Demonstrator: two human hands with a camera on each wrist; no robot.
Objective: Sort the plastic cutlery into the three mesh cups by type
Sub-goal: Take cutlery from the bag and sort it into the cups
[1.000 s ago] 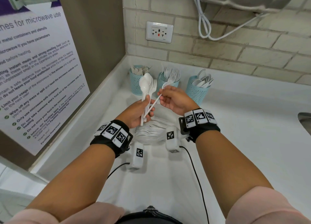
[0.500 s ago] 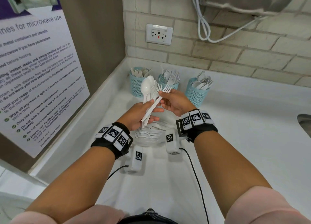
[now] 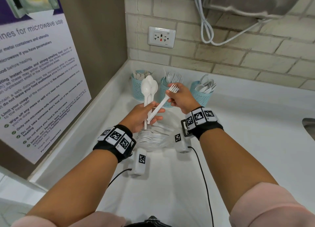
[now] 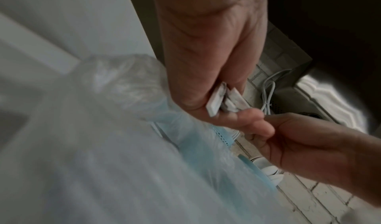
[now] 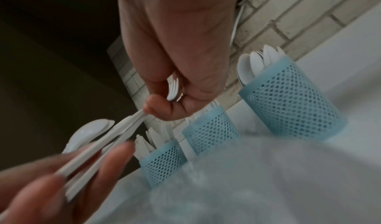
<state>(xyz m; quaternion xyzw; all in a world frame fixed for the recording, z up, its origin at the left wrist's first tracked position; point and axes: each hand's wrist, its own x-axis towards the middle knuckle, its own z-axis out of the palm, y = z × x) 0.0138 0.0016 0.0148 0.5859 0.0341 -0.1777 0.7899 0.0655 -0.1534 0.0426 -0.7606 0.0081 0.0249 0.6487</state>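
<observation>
My left hand (image 3: 152, 115) grips the handles of several white spoons (image 3: 148, 87), held upright in front of the cups. My right hand (image 3: 172, 97) pinches white forks (image 3: 173, 89) at the neck, and their handles slant down-left into my left fingers. The right wrist view shows two fork handles (image 5: 107, 144) lying across my left fingers. Three teal mesh cups stand by the back wall: the left cup (image 3: 137, 90) holds knives, the middle cup (image 3: 164, 97) holds forks, and the right cup (image 3: 202, 97) holds spoons. The left wrist view shows the handle ends (image 4: 216, 101) in my left hand's grip.
A clear plastic bag of loose white cutlery (image 3: 153, 137) lies on the white counter (image 3: 247, 141) under my hands. A wall with a poster (image 3: 34, 73) bounds the left, a brick wall with an outlet (image 3: 161, 37) the back. A sink edge (image 3: 309, 126) shows far right.
My right hand has drawn the fork heads rightward, away from the spoon bowls, so the forks now slant apart from the bundle. Both hands have edged toward the cups.
</observation>
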